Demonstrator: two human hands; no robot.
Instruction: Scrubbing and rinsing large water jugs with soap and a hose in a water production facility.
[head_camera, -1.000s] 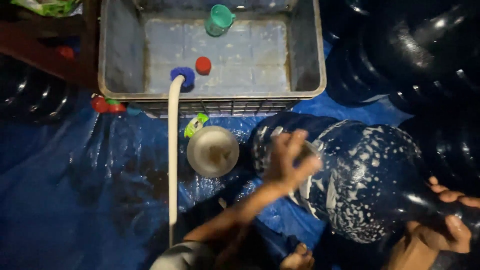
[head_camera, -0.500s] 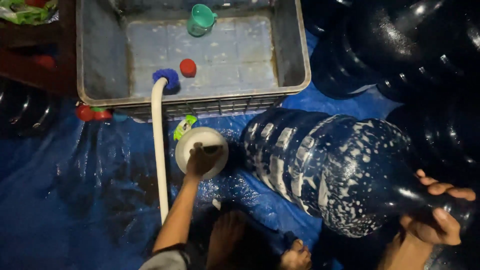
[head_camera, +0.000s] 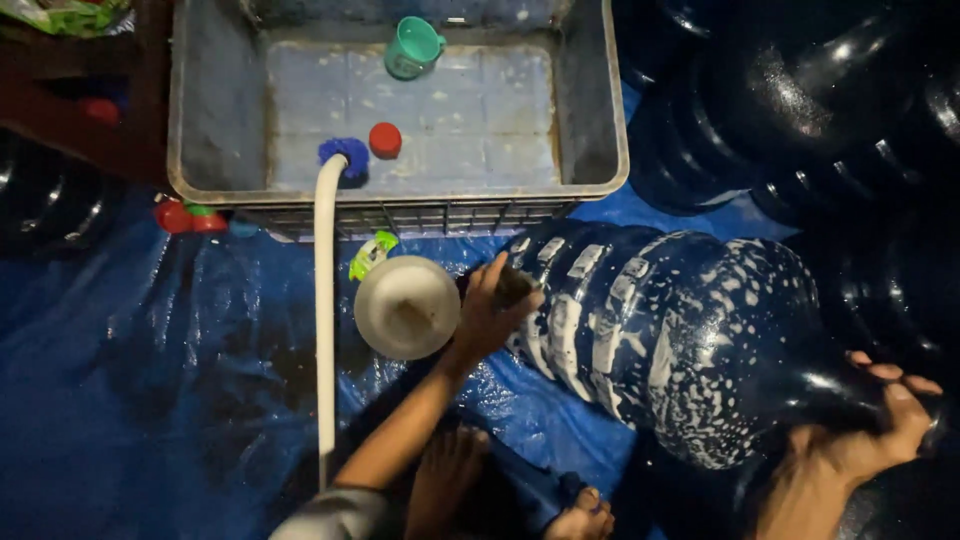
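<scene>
Jug (head_camera: 680, 345) lies on its side just below the crate (head_camera: 600, 150), flecked with suds but seemingly unrinsed, left hand (head_camera: 490, 315) closed on something dark at its base, right hand (head_camera: 860, 430) gripping its neck end.

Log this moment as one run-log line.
left hand: scrubbing soapy bottle | right hand: gripping bottle neck | white bowl: beside left hand

The left hand (head_camera: 490, 315) leaves the white bowl (head_camera: 407, 306) it was dipping into half a second ago and is back on the soapy jug (head_camera: 660, 340), holding a dark sponge (head_camera: 515, 287).
</scene>
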